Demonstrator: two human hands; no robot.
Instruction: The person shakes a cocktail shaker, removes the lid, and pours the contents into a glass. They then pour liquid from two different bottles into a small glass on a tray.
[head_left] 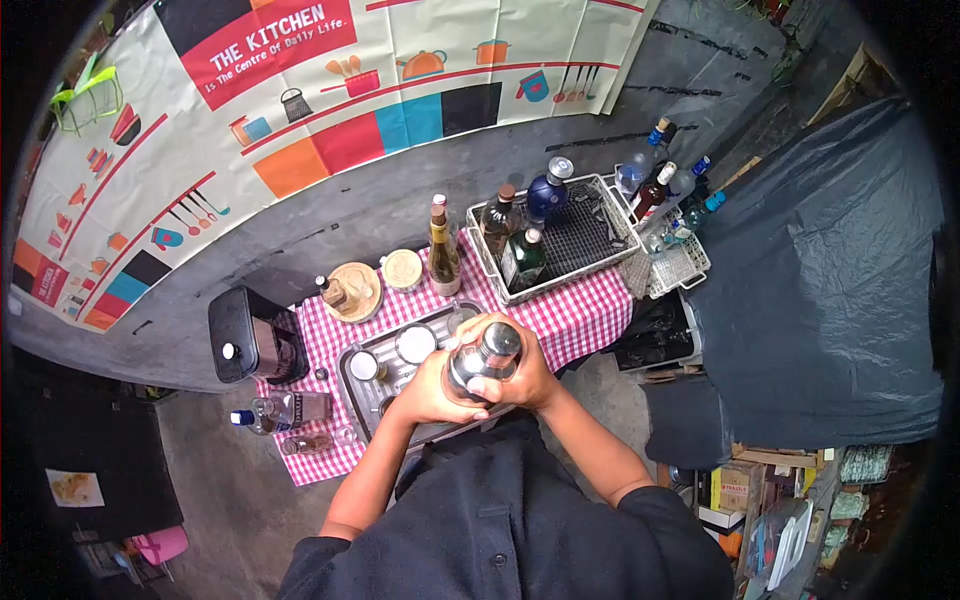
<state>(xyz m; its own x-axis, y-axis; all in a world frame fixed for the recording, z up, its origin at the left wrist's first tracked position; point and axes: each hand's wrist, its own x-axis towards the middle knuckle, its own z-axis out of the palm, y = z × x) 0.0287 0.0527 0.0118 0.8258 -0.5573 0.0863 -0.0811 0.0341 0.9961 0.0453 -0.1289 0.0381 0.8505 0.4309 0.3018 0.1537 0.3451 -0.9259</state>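
Note:
A shiny metal cocktail shaker [470, 368] is held close to my chest, its domed cap up and tilted toward me. My left hand [432, 388] wraps round its left side. On the other side my right hand [532, 378] closes round it, with fingers over the far side. Below and beyond them lies a ribbed metal tray [393, 384] on a red-and-white checked cloth [560, 330]. On the tray stand a round white-topped container [416, 343] and a smaller white-topped one [365, 366]. My hands and forearms hide part of the tray.
A white wire basket [590, 262] holds several bottles at the back right; a smaller rack [680, 268] beside it holds more. A tall wine bottle [443, 258] stands behind the tray. To the left are a black bin [234, 335] and a clear bottle [290, 410] lying down.

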